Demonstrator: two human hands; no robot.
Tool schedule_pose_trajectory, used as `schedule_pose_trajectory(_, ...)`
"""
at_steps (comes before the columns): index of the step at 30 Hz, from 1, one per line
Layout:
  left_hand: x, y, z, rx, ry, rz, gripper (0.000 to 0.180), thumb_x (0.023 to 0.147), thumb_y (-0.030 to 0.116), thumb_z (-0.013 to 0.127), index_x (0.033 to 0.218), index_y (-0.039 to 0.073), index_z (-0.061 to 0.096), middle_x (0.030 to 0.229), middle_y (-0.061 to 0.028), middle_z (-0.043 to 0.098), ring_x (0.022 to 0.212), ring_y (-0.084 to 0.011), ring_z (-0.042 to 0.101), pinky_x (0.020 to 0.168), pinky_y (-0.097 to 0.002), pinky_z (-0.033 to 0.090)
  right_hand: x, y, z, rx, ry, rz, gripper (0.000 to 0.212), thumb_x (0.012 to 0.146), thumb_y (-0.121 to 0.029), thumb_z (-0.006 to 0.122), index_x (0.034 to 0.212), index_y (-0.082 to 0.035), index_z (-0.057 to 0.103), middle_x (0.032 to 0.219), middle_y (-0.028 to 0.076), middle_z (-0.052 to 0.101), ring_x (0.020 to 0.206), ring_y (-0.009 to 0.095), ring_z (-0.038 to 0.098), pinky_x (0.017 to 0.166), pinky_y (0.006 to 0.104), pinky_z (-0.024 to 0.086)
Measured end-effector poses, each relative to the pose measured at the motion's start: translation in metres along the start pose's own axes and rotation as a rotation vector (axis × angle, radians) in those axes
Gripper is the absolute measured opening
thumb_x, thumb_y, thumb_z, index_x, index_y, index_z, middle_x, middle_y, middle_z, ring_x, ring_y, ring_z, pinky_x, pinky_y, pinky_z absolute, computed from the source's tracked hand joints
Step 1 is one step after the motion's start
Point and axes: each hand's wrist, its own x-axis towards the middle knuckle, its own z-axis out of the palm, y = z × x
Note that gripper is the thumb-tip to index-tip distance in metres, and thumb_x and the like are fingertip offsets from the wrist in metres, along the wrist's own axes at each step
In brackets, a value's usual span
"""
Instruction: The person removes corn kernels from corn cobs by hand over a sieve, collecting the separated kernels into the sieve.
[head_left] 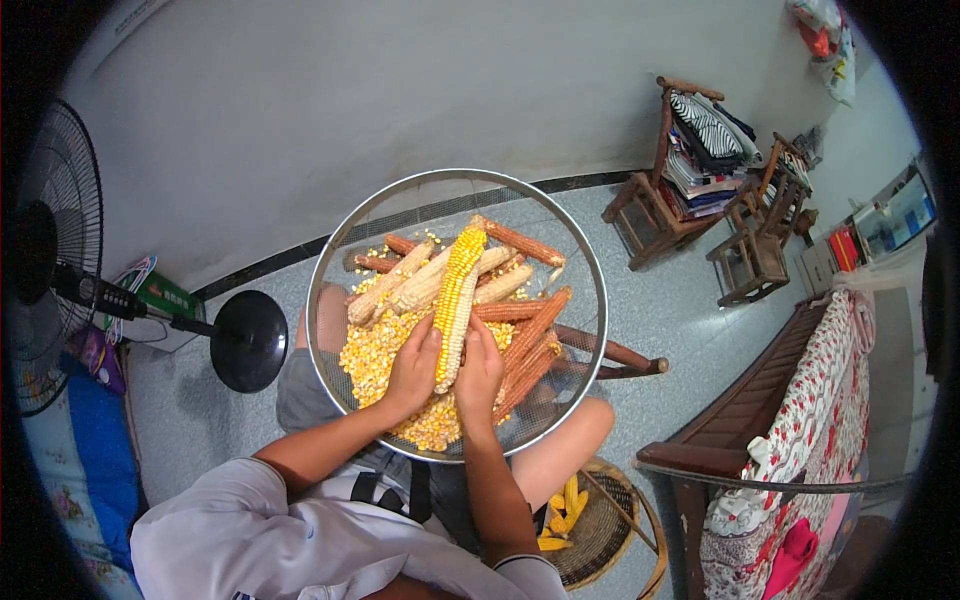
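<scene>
Both my hands grip one corn cob (459,290), tilted with its upper end away from me. Its left side and top carry yellow kernels, while the lower right side looks pale and stripped. My left hand (413,372) closes round the cob's left side, and my right hand (480,375) presses on its lower right. Beneath them a round wire-mesh sieve (455,173) with a metal rim rests on my lap. Loose yellow and white kernels (375,360) are heaped in its near left part. Pale bare cobs (400,285) and reddish bare cobs (535,330) lie around the far and right sides.
On the floor at my right, a woven basket (600,550) holds several yellow corn cobs (570,505). A standing fan (250,340) is at the left. Wooden chairs (650,210) with piled things stand at the back right, and a cloth-draped wooden seat (790,440) is at the right.
</scene>
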Motion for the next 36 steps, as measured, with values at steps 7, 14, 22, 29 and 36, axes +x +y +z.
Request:
schedule_pose_trajectory(7, -0.025, -0.02, -0.007, 0.178, -0.034, 0.1, 0.05, 0.093, 0.02, 0.053, 0.133, -0.007, 0.041, 0.12, -0.0248, 0.058, 0.112, -0.0272, 0.057, 0.094, -0.0335, 0.043, 0.006, -0.015, -0.004, 0.357, 0.026, -0.013, 0.052, 0.101, -0.027, 0.039, 0.14, 0.006, 0.028, 0.135, 0.018, 0.045, 0.12, 0.024, 0.047, 0.101, 0.0327, 0.036)
schedule_pose_trajectory(14, -0.045, -0.033, -0.011, 0.25, -0.182, 0.155, 0.058, 0.087, 0.025, 0.063, 0.13, -0.009, 0.043, 0.115, -0.0254, 0.059, 0.107, -0.0301, 0.059, 0.091, -0.0354, 0.045, 0.011, -0.021, -0.007, 0.264, 0.112, -0.048, 0.052, 0.101, -0.031, 0.039, 0.137, 0.007, 0.034, 0.134, 0.017, 0.045, 0.121, 0.023, 0.045, 0.103, 0.032, 0.033)
schedule_pose_trajectory(22, -0.05, -0.016, -0.011, 0.259, -0.273, 0.182, 0.059, 0.088, 0.026, 0.062, 0.132, -0.008, 0.04, 0.113, -0.0253, 0.059, 0.103, -0.0302, 0.062, 0.087, -0.0347, 0.047, 0.011, -0.017, -0.012, 0.207, 0.122, 0.017, 0.045, 0.102, -0.032, 0.034, 0.11, 0.006, 0.055, 0.103, 0.01, 0.06, 0.091, 0.017, 0.054, 0.083, 0.0327, 0.043)
schedule_pose_trajectory(29, -0.054, -0.026, -0.017, 0.27, -0.296, 0.205, 0.059, 0.09, 0.025, 0.058, 0.134, -0.008, 0.037, 0.113, -0.0263, 0.059, 0.102, -0.0311, 0.061, 0.087, -0.0353, 0.047, 0.009, -0.027, -0.007, 0.174, 0.201, 0.062, 0.04, 0.102, -0.028, 0.033, 0.1, 0.003, 0.059, 0.094, 0.008, 0.061, 0.084, 0.015, 0.054, 0.078, 0.0307, 0.043)
schedule_pose_trajectory(36, -0.051, -0.026, -0.017, 0.204, -0.306, 0.089, 0.053, 0.091, 0.02, 0.053, 0.134, -0.007, 0.038, 0.112, -0.025, 0.06, 0.101, -0.03, 0.061, 0.087, -0.0355, 0.046, 0.016, -0.015, -0.008, 0.336, 0.21, -0.026, 0.038, 0.102, -0.03, 0.035, 0.102, 0.001, 0.057, 0.097, 0.008, 0.06, 0.085, 0.015, 0.055, 0.077, 0.0287, 0.044)
